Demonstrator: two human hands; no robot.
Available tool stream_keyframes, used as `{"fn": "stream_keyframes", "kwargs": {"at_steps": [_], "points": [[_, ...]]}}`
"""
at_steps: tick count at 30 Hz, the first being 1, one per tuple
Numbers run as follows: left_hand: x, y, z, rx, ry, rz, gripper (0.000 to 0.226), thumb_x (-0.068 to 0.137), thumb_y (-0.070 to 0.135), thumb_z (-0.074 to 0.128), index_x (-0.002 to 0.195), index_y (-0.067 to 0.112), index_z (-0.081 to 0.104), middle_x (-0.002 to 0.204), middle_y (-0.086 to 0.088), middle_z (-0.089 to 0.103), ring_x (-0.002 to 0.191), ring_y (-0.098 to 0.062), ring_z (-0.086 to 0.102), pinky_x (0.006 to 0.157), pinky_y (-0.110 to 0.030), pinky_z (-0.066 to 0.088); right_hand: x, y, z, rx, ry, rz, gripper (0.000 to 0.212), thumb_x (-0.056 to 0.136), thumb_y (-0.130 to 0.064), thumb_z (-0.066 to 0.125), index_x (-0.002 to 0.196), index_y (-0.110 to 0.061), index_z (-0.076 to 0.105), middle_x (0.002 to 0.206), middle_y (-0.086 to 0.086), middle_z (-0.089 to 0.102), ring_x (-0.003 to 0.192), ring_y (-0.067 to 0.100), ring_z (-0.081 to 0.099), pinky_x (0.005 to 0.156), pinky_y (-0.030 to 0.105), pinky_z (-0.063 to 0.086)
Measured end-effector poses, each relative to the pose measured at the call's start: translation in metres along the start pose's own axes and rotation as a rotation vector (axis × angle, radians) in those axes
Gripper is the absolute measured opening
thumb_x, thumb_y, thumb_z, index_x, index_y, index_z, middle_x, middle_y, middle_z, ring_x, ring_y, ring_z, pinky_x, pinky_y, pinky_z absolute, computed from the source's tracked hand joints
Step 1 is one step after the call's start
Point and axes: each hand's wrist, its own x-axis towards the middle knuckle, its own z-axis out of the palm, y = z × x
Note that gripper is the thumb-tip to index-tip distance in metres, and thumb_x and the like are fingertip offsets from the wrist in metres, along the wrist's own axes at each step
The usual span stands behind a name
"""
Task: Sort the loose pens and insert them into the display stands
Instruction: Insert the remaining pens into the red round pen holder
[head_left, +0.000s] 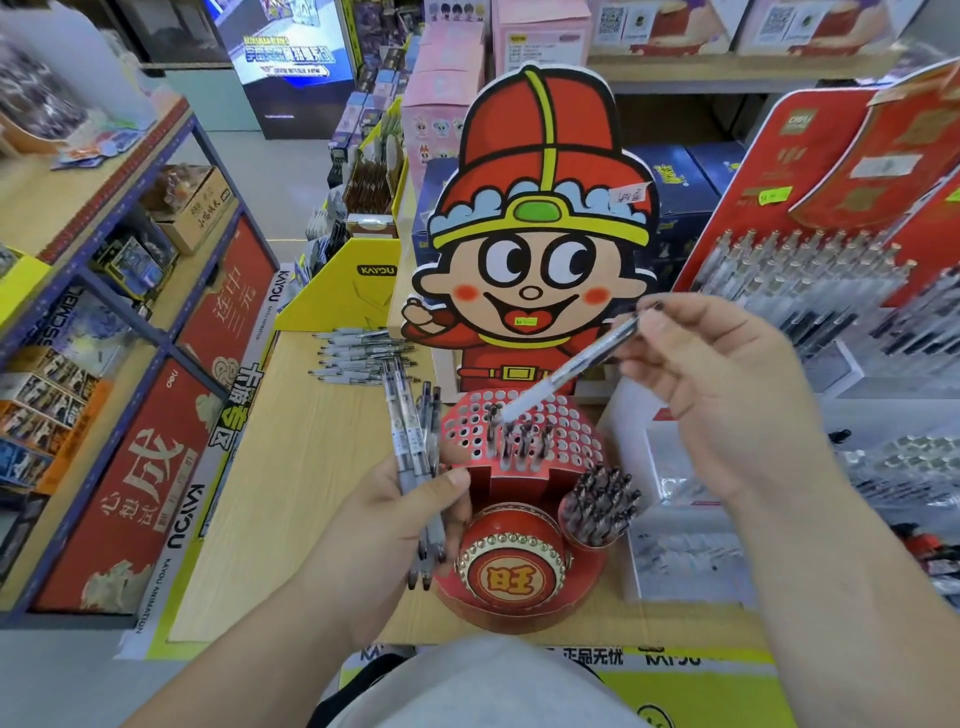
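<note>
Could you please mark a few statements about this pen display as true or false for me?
1. The right hand holds a single pen, its tip pointing down at the perforated red stand. True.
2. The left hand is empty. False: it grips a bundle of pens.
3. Every hole in the stand is filled. False: only a few pens stand in it; most holes are empty.
4. Loose pens lie on the wooden table, beyond the left hand. True.
5. The round cup in front of the stand is empty. False: it is packed with pens.
</note>
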Motion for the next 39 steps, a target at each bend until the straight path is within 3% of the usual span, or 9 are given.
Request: {"fn": "stream_keyframes", "kwargs": {"at_steps": [5,9,12,16,23,29,34,39], "points": [[0.000,-0.007,-0.005,0.022,0.039,-0.007,0.039,0.080,0.030,0.068,0.112,0.008,0.059,0.064,-0.004,0.045,0.052,-0.019,0.042,0.049,-0.031,0.036,0.006,0.004,-0.003,-0.245,0.087,-0.191,0.019,0.092,-0.001,0.065,0.092,-0.019,0.071,0.079,-0.003,0.075,0.077,0.014,0.071,0.072,0.023,0.057],[-0.001,-0.009,-0.007,0.022,0.068,-0.020,0.051,0.078,0.042,0.067,0.112,0.005,0.056,0.065,-0.004,0.039,0.052,-0.019,0.040,0.051,-0.033,0.033,0.004,0.031,0.004,-0.507,0.052,-0.183,0.019,0.088,-0.008,0.073,0.093,-0.026,0.073,0.084,-0.006,0.074,0.082,0.013,0.071,0.077,0.031,0.058],[-0.001,-0.009,-0.009,0.021,0.098,-0.026,0.067,0.079,0.049,0.065,0.117,-0.004,0.050,0.066,-0.006,0.039,0.053,-0.020,0.039,0.051,-0.034,0.033,0.004,0.052,0.007,-0.630,0.013,-0.143,0.014,0.087,-0.013,0.075,0.095,-0.024,0.073,0.085,-0.010,0.072,0.081,0.006,0.069,0.079,0.025,0.058],[-0.001,-0.010,-0.011,-0.015,0.118,-0.039,0.056,0.086,0.049,0.058,0.118,0.002,0.056,0.068,-0.004,0.042,0.053,-0.019,0.038,0.051,-0.033,0.032,0.004,0.066,0.008,-0.694,-0.019,-0.131,0.014,0.087,-0.015,0.076,0.095,-0.026,0.072,0.085,-0.014,0.071,0.081,-0.001,0.066,0.076,0.013,0.052],[0.002,-0.011,-0.010,-0.036,0.124,-0.041,0.046,0.092,0.047,0.054,0.112,0.006,0.059,0.066,-0.003,0.042,0.051,-0.018,0.039,0.049,-0.032,0.034,0.006,0.079,0.009,-0.783,-0.084,-0.118,0.011,0.088,-0.018,0.075,0.093,-0.028,0.073,0.083,-0.017,0.071,0.082,-0.004,0.065,0.073,0.008,0.049],[0.003,-0.011,-0.013,-0.035,0.117,-0.043,0.043,0.096,0.048,0.052,0.110,0.008,0.061,0.067,-0.005,0.042,0.051,-0.019,0.038,0.050,-0.032,0.032,0.010,0.080,0.011,-0.784,-0.132,-0.014,0.010,0.085,-0.020,0.078,0.088,-0.029,0.074,0.082,-0.015,0.073,0.080,-0.004,0.067,0.071,0.013,0.052],[0.003,-0.010,-0.011,-0.026,0.104,-0.046,0.046,0.093,0.047,0.053,0.112,0.005,0.059,0.067,-0.005,0.044,0.051,-0.018,0.039,0.050,-0.032,0.032,0.025,0.070,0.011,-0.860,-0.205,0.059,0.007,0.081,-0.025,0.083,0.084,-0.026,0.077,0.080,-0.011,0.074,0.077,0.002,0.068,0.077,0.030,0.058],[0.003,-0.011,-0.010,-0.005,0.103,-0.054,0.043,0.098,0.042,0.051,0.114,0.003,0.059,0.064,-0.002,0.044,0.051,-0.018,0.039,0.048,-0.031,0.033,0.034,0.060,0.014,-1.011,-0.329,0.065,0.008,0.079,-0.029,0.084,0.079,-0.029,0.075,0.076,-0.012,0.072,0.074,0.001,0.066,0.075,0.030,0.057]]}}
